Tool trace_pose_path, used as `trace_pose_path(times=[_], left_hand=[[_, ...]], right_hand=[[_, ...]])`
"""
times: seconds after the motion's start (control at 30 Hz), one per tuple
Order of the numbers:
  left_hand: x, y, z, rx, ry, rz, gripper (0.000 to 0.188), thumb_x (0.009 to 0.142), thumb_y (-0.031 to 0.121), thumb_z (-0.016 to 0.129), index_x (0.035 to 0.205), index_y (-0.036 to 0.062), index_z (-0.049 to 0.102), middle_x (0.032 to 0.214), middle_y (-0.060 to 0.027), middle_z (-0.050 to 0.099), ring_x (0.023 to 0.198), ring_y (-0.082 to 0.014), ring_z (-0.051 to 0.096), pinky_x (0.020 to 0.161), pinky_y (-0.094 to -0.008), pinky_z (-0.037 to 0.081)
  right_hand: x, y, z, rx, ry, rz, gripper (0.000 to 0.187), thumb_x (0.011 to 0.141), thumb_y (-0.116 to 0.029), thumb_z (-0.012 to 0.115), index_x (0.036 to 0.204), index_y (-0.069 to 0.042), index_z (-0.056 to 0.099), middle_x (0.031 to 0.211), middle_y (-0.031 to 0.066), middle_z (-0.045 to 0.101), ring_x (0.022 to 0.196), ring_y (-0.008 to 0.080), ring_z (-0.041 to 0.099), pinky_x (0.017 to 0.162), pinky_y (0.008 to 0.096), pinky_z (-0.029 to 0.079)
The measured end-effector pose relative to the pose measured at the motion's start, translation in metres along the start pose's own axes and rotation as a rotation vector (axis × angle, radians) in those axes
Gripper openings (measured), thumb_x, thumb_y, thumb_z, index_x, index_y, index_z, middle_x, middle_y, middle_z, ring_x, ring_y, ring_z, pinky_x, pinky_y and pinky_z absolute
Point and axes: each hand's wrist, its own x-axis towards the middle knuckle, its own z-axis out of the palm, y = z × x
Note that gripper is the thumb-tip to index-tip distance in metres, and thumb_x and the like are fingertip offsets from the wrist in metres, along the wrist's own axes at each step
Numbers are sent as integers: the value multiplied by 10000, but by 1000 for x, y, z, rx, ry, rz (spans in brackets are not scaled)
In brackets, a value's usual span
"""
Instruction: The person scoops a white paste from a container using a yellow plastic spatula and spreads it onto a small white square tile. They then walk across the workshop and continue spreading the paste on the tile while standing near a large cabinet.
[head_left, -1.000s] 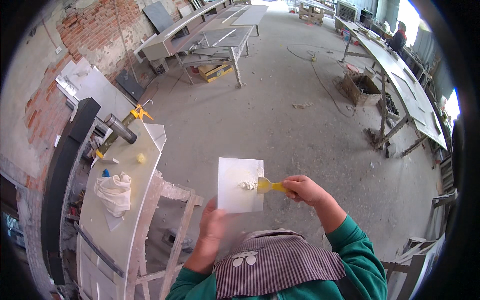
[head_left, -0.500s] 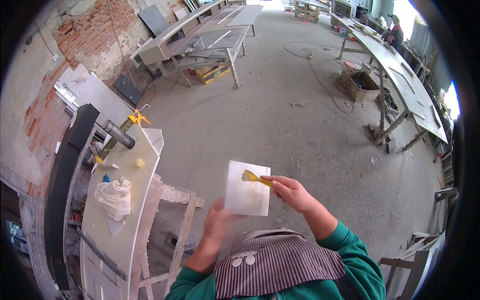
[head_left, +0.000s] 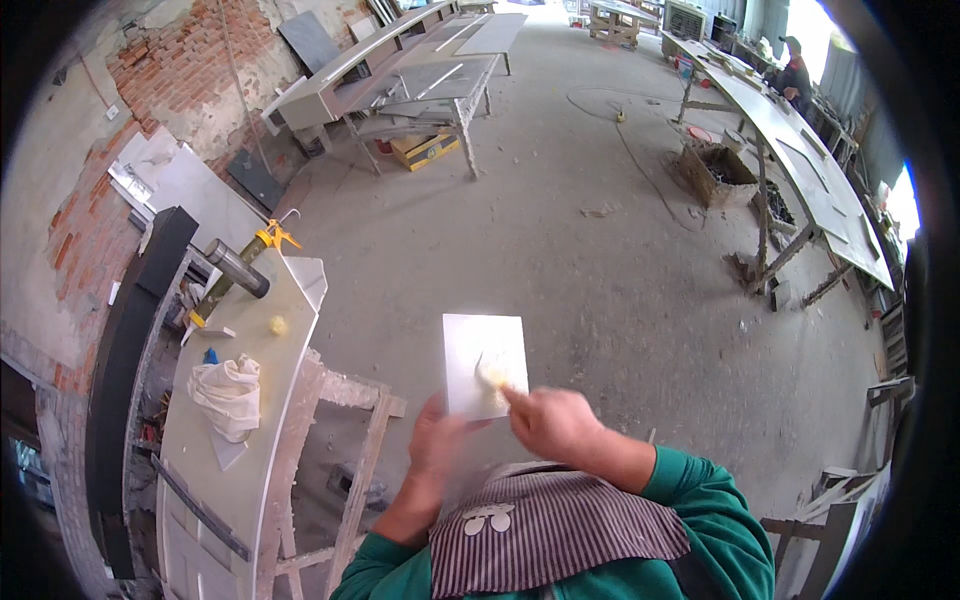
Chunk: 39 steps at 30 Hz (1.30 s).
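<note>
A white rectangular board [head_left: 463, 343] is held out in front of my apron. My left hand [head_left: 437, 440], a little blurred, grips its lower left corner from below. My right hand [head_left: 556, 424] is closed round a small yellow putty knife [head_left: 502, 386], most of its handle hidden by my fingers. The knife's blurred blade end lies on the board's face, right of the middle. A pale yellowish smear of paste [head_left: 493, 372] shows around the blade.
To my left a worktop [head_left: 280, 360] bears a crumpled white cloth [head_left: 228, 395], a yellow caulking gun [head_left: 275, 236], a metal cylinder [head_left: 238, 268] and a yellowish lump [head_left: 277, 325]. A long table [head_left: 800, 160] stands at the right, with another person [head_left: 795, 75] behind it.
The board has shifted slightly left and up. My right hand has moved down and left, bringing the putty knife lower on the board and turning its blade upward.
</note>
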Motion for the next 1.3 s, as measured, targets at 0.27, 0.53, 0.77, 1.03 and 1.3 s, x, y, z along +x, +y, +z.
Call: trace_pose_path(times=[0.27,0.53,0.77,1.03,1.3], left_hand=[[-4,0,5,28,16,11,408,887,-61,533,1284,11,588,1161,-107,666,1021,-211,664,845,-350,581],[-6,-1,-1,208,68,-16,598,788,-104,442,1376,-5,493,1270,-179,612,1127,-319,637,897,-482,583],[-9,-2,-1,246,62,-45,588,800,-105,451,1378,-4,490,1289,-177,600,1137,-312,631,902,-481,578],[-10,-2,4,229,94,-27,576,804,-118,446,1365,-1,504,1277,-171,607,1119,-303,638,895,-483,574],[-11,-5,1,269,64,-9,583,800,-133,442,1364,-2,507,1277,-168,605,1131,-293,630,897,-476,573]], right_hand=[[6,-1,-4,-105,-138,65,294,935,-201,524,1173,-114,675,711,149,648,655,335,652,575,451,524],[9,5,0,-112,-23,-58,172,902,-196,522,865,-92,654,665,114,667,576,291,665,494,444,511],[13,6,1,-106,90,6,216,922,-225,507,883,-79,661,716,134,675,663,327,673,585,453,531],[11,9,-3,-13,12,-76,221,927,-239,500,992,-104,663,757,143,687,713,349,684,620,454,544],[15,9,-6,-200,-170,24,296,953,-228,503,1169,-178,700,790,118,691,676,294,676,611,418,549]])
